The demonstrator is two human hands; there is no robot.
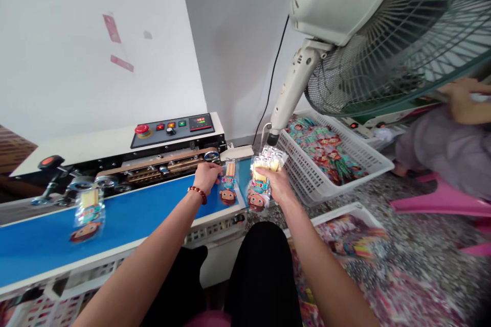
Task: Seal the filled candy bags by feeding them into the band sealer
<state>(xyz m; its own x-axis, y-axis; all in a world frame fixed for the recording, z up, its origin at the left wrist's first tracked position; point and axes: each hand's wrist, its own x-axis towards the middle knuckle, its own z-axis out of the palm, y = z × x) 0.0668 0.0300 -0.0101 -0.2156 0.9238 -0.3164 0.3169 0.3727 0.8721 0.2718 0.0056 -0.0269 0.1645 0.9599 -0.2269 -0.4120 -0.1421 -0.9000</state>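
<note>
My left hand (207, 178), a beaded bracelet at its wrist, pinches the left edge of a clear plastic packet (229, 186) at the right end of the blue conveyor belt (153, 210). Yellow sticks and a cartoon face show through the plastic. Just to the right, my right hand (276, 180) grips a stack of similar packets (258, 191) beyond the belt's end. Another packet (89, 214) lies farther left on the belt, beside the sealing machine's rollers (105, 182).
A control panel (172, 130) with a red stop button tops the sealing machine. A large fan (345, 0) overhangs the right side. Beneath it stands a white basket (307, 179) of packets; more packets (345, 237) lie lower right. Another person's arm (464, 102) shows beside a pink stool (441, 196).
</note>
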